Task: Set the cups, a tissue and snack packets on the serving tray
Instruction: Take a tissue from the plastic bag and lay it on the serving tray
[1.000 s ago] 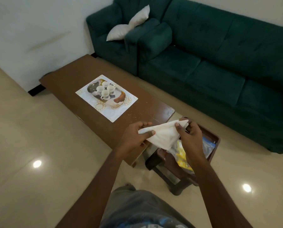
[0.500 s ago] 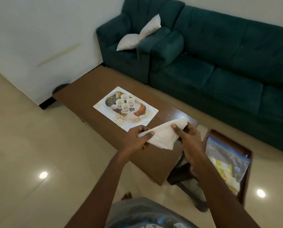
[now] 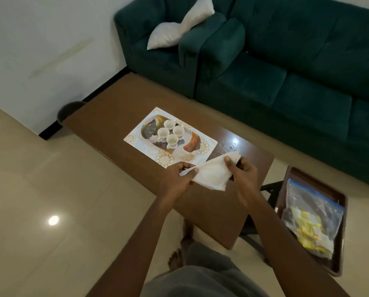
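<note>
A white tissue (image 3: pixel 209 174), folded, is stretched between both hands above the near part of the brown coffee table (image 3: pixel 119 103). My left hand (image 3: pixel 176 179) pinches its left corner and my right hand (image 3: pixel 243 176) grips its right end. Just beyond them lies the white patterned serving tray (image 3: pixel 202 146), with several small white cups (image 3: pixel 171 133) clustered on its left half. A clear zip bag of yellow snack packets (image 3: pixel 310 219) rests on a dark side stool (image 3: pixel 342 239) to my right.
A dark green sofa (image 3: pixel 297 61) with a white cushion (image 3: pixel 177 28) runs along the far side of the table. A dark round bin (image 3: pixel 68 110) stands at the table's far left end by the wall. Beige tiled floor surrounds me, and my bare feet show below the table edge.
My view and hands have shifted forward over the table. The tissue, held the same way by both hands, now hangs close to the tray's near right corner; the stool has slid to my right.
</note>
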